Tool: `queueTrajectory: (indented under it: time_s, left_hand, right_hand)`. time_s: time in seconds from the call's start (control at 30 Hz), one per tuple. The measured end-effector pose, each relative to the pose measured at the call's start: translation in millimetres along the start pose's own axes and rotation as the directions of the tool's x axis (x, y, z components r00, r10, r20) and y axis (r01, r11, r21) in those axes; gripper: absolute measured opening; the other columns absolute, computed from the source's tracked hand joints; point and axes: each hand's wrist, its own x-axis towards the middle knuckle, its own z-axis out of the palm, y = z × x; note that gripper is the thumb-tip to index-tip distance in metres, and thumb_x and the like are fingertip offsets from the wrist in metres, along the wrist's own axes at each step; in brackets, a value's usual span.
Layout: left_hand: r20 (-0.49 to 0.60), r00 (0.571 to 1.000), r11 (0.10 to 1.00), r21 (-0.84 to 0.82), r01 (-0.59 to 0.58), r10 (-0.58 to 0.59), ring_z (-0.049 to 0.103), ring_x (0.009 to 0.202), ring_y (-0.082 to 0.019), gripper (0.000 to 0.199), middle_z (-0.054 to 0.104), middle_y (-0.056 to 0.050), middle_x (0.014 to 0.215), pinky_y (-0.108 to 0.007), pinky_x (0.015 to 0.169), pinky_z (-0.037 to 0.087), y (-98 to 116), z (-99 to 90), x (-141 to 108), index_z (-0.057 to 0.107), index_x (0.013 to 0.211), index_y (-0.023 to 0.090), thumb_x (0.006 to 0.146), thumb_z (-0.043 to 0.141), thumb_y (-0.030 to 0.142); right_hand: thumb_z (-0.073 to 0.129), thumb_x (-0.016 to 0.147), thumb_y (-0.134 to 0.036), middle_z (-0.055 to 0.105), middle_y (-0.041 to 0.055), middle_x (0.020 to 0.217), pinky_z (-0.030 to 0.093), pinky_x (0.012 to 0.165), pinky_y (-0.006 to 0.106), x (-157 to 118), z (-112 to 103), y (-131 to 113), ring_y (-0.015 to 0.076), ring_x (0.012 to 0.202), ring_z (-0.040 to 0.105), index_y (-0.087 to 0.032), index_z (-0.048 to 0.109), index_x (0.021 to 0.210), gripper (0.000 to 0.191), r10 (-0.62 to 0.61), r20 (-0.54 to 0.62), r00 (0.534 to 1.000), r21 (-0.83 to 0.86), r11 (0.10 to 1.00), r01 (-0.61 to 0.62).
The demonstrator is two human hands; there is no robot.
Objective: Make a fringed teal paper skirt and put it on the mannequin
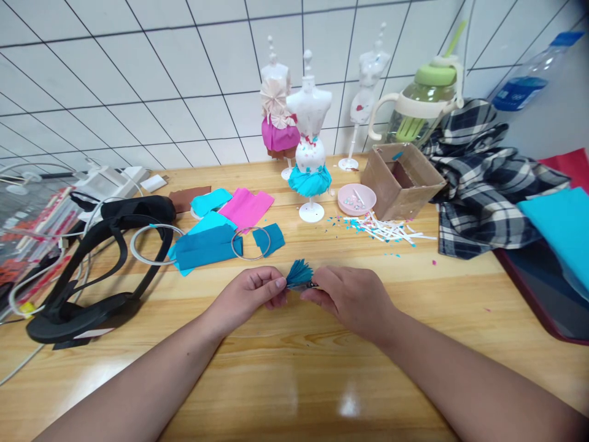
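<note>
- So the teal pleated piece (299,271) is smack in the middle of the frame, fanned out at the top and held between both hands.
- Left hand (253,291), center-left: thumb and fingers pinched shut on the piece's lower left end.
- Right hand (354,298), center-right: fingers curled around a small dark tool (304,286) right at the piece's base. Mostly covered, so can't tell what kind.
- Just up and left of the hands, a thin ring (233,245) overlaps a flat teal sheet (207,247) and a smaller teal square (269,240).
- Top center: white dress form (311,110) standing upright, wearing a bright blue ruffle (310,182).
- Right of that, a pink bowl (357,207) with little bits in it, next to an open cardboard box (402,193). White paper strips (391,230) are scattered just below both.
</note>
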Motion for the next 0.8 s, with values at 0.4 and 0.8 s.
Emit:
queueTrajectory:
  time_s: [0.4, 0.8]
  left_hand:
    - [0.012, 1.000, 1.000, -0.012, 0.000, 0.001, 0.054, 0.059, -0.011, 0.037, 0.064, 0.000, 0.066, -0.022, 0.058, 0.042, -2.0, -1.5, 0.6, 0.060, 0.070, 0.016, 0.082, 0.065, 0.050]
    - [-0.002, 1.000, 1.000, 0.016, -0.022, 0.022, 0.054, 0.059, -0.010, 0.035, 0.064, 0.001, 0.066, -0.021, 0.058, 0.042, -4.1, 0.9, 0.6, 0.059, 0.074, 0.016, 0.082, 0.066, 0.049]
  right_hand:
    - [0.037, 0.101, -0.044, 0.063, 0.0007, 0.063, 0.023, 0.052, 0.027, -0.7, 1.1, -0.5, 0.0125, 0.053, 0.053, -0.018, 0.056, 0.072, 0.043, -0.015, -0.042, 0.999, -0.001, 1.000, 0.015]
    - [0.044, 0.096, -0.053, 0.070, 0.0028, 0.075, 0.025, 0.051, 0.027, 10.0, -5.8, 21.6, 0.0192, 0.061, 0.062, -0.021, 0.058, 0.091, 0.035, 0.538, 0.134, 0.832, -0.154, 0.841, -0.518]
